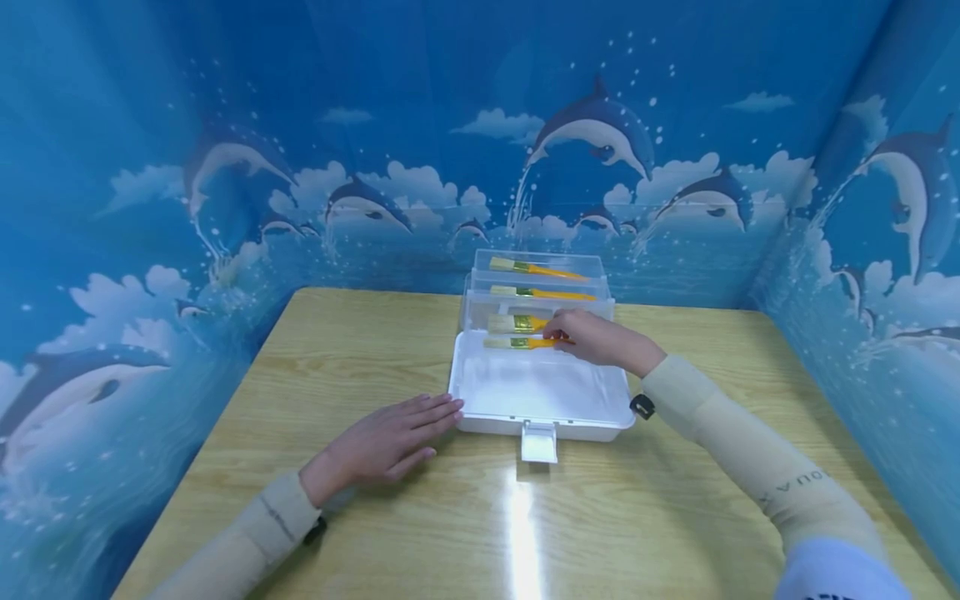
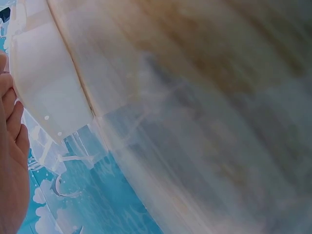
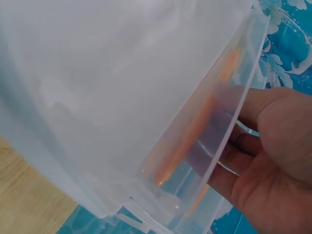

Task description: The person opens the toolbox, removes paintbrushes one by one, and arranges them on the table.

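A white plastic box (image 1: 540, 387) with a latch (image 1: 539, 442) in front stands open on the table. Clear stepped trays (image 1: 472, 312) rise at its back, with paintbrushes with orange handles lying across them, one in the uppermost tray (image 1: 538, 268). My right hand (image 1: 600, 337) reaches to the lowest tray, its curled fingers pinching the orange handle of a paintbrush (image 1: 517, 342). In the right wrist view, the fingers show through the clear wall, against the handle (image 3: 195, 126). My left hand (image 1: 393, 437) lies with straight fingers, fingertips at the box's left front corner.
The wooden table (image 1: 360, 333) extends around the box, its far edge just behind the trays. A blue curtain (image 1: 420, 167) printed with dolphins closes off the back and both sides.
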Available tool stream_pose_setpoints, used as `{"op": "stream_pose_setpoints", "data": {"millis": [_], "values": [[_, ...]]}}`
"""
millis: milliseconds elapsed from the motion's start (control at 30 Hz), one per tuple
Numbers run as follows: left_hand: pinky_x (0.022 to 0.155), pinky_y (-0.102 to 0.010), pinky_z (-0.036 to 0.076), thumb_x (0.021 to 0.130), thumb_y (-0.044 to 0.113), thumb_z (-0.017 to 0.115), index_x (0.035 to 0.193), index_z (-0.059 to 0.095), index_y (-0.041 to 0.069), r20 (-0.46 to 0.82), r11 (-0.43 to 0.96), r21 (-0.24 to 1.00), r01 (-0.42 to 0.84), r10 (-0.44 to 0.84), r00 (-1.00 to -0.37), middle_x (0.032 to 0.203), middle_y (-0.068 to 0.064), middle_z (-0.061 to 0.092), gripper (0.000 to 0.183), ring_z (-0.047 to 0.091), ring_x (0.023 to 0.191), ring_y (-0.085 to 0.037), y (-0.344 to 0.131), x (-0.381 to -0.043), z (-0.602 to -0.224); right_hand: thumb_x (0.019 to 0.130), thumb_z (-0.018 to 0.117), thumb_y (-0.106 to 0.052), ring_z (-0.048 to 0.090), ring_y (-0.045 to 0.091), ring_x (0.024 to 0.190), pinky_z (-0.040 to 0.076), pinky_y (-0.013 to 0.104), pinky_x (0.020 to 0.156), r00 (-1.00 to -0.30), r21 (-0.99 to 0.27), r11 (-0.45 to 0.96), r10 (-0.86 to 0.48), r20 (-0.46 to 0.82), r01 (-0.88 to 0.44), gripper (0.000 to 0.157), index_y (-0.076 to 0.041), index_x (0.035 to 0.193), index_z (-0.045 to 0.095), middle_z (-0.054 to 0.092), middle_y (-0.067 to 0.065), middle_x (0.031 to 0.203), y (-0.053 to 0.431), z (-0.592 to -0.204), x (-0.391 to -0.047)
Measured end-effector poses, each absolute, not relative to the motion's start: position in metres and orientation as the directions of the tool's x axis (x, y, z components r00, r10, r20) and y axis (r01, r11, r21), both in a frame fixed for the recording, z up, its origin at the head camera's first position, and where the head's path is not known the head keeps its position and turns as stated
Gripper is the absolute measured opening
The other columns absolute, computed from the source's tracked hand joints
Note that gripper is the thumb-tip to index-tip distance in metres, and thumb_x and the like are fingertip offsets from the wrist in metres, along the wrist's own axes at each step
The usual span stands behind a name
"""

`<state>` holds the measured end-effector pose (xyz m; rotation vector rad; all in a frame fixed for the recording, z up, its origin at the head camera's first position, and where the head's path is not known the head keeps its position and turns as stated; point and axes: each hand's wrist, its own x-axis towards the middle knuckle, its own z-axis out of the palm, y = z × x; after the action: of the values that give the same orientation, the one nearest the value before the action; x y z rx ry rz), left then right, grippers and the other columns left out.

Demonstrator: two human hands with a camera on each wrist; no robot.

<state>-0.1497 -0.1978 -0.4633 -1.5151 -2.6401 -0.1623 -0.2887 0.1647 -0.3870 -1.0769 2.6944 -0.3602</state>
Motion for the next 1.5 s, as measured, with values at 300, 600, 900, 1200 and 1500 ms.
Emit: {"op": "stream_pose_setpoints", "data": {"millis": [300,600,900,1200,1500], "values": [[0.127,-0.039,0.024,0.109,0.031,0.042,0.161,0.028,0.010,0.135,0.494,0.040,0.869,0.859,-0.494,0.168,-0.004,0.025,0.057,0.026,0.155,-0.023,-0.197,-0.149,-0.461,0.099,0.061,0.001,0.066,0.028,0.110,0.060,0.041,0.093,-0.709,-0.320,0.705,-0.693,-0.127,-0.632,0.025,-0.001,0.123,0.069,0.069,0.013,0.118,0.166,-0.385,-0.286],[0.127,-0.040,0.025,0.109,0.031,0.043,0.160,0.030,0.010,0.138,0.492,0.033,0.870,0.860,-0.491,0.168,-0.004,0.026,0.057,0.027,0.154,-0.024,-0.197,-0.148,-0.460,0.101,0.058,0.000,0.066,0.029,0.115,0.058,0.044,0.098,-0.706,-0.335,0.691,-0.701,-0.097,-0.640,0.028,-0.003,0.127,0.067,0.070,0.012,0.122,0.170,-0.385,-0.285],[0.126,-0.040,0.025,0.110,0.032,0.041,0.161,0.029,0.010,0.135,0.494,0.041,0.868,0.858,-0.495,0.169,-0.004,0.025,0.057,0.027,0.154,-0.023,-0.197,-0.148,-0.461,0.101,0.061,-0.003,0.066,0.027,0.115,0.058,0.044,0.099,-0.711,-0.346,0.685,-0.700,-0.070,-0.641,0.029,-0.005,0.129,0.068,0.070,0.010,0.123,0.175,-0.385,-0.283],[0.126,-0.040,0.026,0.108,0.032,0.046,0.160,0.030,0.008,0.159,0.482,0.002,0.876,0.865,-0.476,0.168,-0.006,0.025,0.059,0.028,0.154,-0.025,-0.198,-0.148,-0.462,0.101,0.063,-0.005,0.065,0.027,0.116,0.058,0.046,0.099,-0.728,-0.364,0.690,-0.684,-0.043,-0.626,0.031,-0.006,0.131,0.067,0.070,0.010,0.125,0.182,-0.383,-0.278],[0.127,-0.040,0.025,0.107,0.031,0.048,0.160,0.030,0.006,0.166,0.468,-0.031,0.883,0.874,-0.457,0.169,-0.009,0.024,0.061,0.028,0.154,-0.026,-0.198,-0.149,-0.465,0.100,0.063,-0.005,0.065,0.026,0.116,0.059,0.045,0.097,-0.743,-0.369,0.695,-0.669,-0.019,-0.617,0.032,-0.007,0.132,0.067,0.069,0.009,0.126,0.187,-0.382,-0.272]]}}
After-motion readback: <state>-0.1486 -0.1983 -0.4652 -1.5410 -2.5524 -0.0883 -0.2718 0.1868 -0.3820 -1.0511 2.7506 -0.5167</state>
